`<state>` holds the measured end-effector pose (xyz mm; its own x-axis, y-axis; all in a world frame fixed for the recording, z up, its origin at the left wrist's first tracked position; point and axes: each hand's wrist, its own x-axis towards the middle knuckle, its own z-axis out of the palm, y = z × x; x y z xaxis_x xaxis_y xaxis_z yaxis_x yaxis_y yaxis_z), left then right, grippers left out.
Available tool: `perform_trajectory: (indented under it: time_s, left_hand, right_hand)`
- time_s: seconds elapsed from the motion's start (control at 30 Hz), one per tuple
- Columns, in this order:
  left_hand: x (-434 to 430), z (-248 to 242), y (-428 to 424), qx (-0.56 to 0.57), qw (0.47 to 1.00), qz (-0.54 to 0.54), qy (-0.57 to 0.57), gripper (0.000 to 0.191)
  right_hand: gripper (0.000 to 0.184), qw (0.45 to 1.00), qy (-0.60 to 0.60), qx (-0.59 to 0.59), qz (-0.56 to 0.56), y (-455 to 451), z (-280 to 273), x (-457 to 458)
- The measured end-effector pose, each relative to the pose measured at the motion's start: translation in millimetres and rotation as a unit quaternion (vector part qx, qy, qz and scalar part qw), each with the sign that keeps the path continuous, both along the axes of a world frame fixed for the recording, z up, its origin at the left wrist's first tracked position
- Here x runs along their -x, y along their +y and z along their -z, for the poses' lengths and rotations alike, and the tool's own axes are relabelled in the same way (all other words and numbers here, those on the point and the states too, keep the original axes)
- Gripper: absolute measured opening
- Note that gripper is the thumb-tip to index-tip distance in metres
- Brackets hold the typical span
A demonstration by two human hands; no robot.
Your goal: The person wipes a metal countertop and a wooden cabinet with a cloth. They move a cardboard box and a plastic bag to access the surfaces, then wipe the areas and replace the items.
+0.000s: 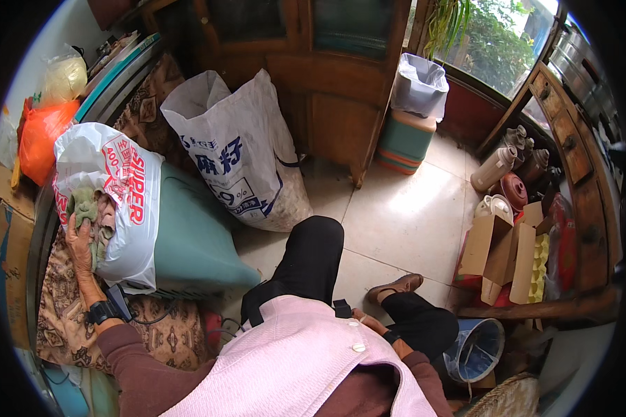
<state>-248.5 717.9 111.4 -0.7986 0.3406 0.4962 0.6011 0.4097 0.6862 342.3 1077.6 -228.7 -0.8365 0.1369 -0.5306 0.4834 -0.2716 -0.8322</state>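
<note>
My left hand (pixel 79 237) grips a green cloth (pixel 85 204) at the mouth of a white plastic bag with red print (pixel 143 224). A pinkish-brown cloth (pixel 104 211) lies beside the green one. The bag lines a tall grey-green plastic bin (pixel 193 234). A black band with a small device (pixel 116 307) sits on my left wrist, a cable running from it. My right hand (pixel 365 317) rests low by my lap near a black strap (pixel 341 308); its fingers are partly hidden, so its grip cannot be told.
A large white woven sack (pixel 240 151) stands before a wooden cabinet (pixel 344 120). Further right are a lined bin on a green box (pixel 407 138), thermos flasks (pixel 493 167), an open cardboard box (pixel 485 250) and a blue lined waste bin (pixel 474 349). An orange bag (pixel 47 135) sits far left.
</note>
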Motion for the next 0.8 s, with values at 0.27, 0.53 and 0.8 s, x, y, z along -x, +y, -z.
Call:
perform_trajectory:
  time_s: [0.27,0.53,0.8]
  left_hand:
    - [-21,6,-14,-0.061,0.996,0.045,-0.044,0.053]
    - [-61,5,-35,0.000,0.997,-0.069,-0.033,0.057]
    - [-72,17,-43,-0.004,0.995,-0.076,-0.062,0.059]
  right_hand:
    - [0.031,0.995,-0.038,-0.076,-0.059,3,14,20]
    - [0.034,0.978,0.031,-0.133,-0.157,23,56,29]
    - [0.030,0.967,0.010,-0.132,-0.217,74,47,88]
